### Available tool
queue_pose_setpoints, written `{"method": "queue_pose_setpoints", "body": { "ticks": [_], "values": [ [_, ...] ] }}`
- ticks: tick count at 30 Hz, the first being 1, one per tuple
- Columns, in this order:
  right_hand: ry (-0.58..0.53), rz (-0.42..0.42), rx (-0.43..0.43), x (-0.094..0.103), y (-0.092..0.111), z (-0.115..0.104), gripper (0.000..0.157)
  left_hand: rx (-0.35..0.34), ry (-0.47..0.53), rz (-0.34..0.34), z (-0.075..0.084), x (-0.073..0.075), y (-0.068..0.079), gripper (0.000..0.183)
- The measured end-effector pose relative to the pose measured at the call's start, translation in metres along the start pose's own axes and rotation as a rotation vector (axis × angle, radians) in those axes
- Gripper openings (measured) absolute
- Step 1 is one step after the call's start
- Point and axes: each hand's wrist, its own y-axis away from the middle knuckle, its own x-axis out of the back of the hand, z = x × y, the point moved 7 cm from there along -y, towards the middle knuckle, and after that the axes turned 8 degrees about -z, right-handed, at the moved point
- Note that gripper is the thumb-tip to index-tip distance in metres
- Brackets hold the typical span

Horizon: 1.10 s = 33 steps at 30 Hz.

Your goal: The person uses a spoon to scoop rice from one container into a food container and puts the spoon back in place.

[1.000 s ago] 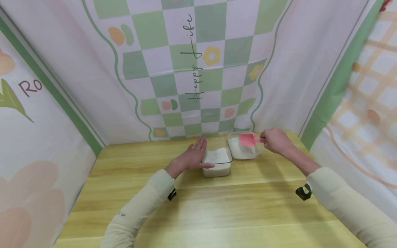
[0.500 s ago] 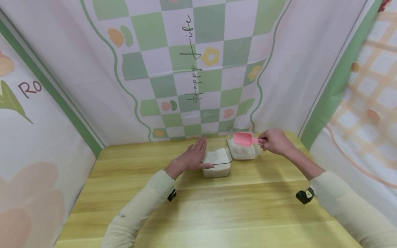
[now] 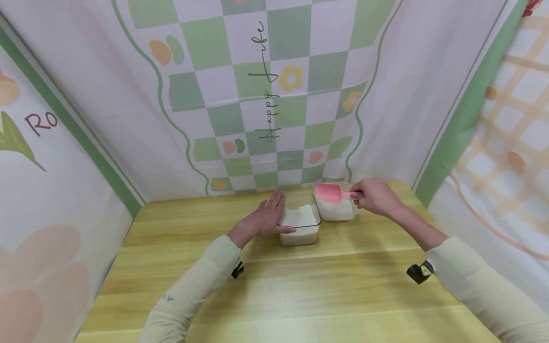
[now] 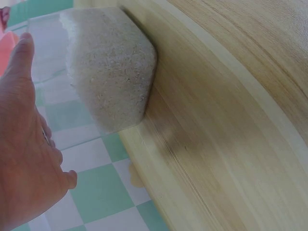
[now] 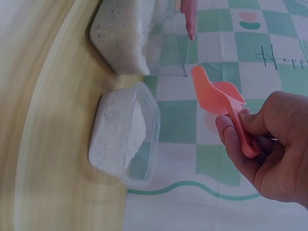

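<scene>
Yellow-wood bench (image 3: 279, 295), centre-right: pink plastic scoop (image 3: 329, 192) held by curled right grip (image 3: 376, 196); clear rectangular glass-like container (image 3: 300, 236) touched by straight-fingered left grip (image 3: 267, 215); transfer seemingly underway; level carrying needed.

Your right hand (image 5: 281, 161) pinches the pink scoop (image 5: 216, 98) by its handle, thumb on one side and fingers curled round the other. The bowl reaches out past your fingertips. Below your hand, well apart from it, the tub (image 5: 109, 130) stands upright on the counter (image 5: 57, 144), heaped inside with white grains (image 5: 138, 127). Farther out, beyond the scoop's tip, you have the box (image 5: 164, 45), partly filled. Your left hand (image 5: 189, 19) shows only some fingers, by the box's rim. Behind hangs the checked cloth (image 5: 219, 163).
</scene>
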Motion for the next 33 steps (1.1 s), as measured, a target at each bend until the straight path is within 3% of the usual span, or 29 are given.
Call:
{"method": "queue_pose_setpoints", "body": {
  "ticks": [11, 22, 29, 33],
  "values": [
    [0.160, 0.049, 0.118, 0.000, -0.011, -0.036, 0.014, 0.007, 0.008, -0.011, -0.001, 0.000, 0.000, 0.111],
    [0.247, 0.052, 0.155, -0.010, -0.022, -0.053, 0.019, 0.001, 0.014, -0.008, -0.001, 0.000, 0.002, 0.110],
    [0.383, 0.064, 0.206, -0.021, -0.030, -0.069, 0.020, 0.002, 0.018, -0.012, -0.001, 0.000, 0.001, 0.111],
    [0.529, 0.062, 0.246, -0.029, -0.034, -0.084, 0.020, -0.001, 0.009, -0.003, -0.002, 0.000, 0.000, 0.111]
  ]
}}
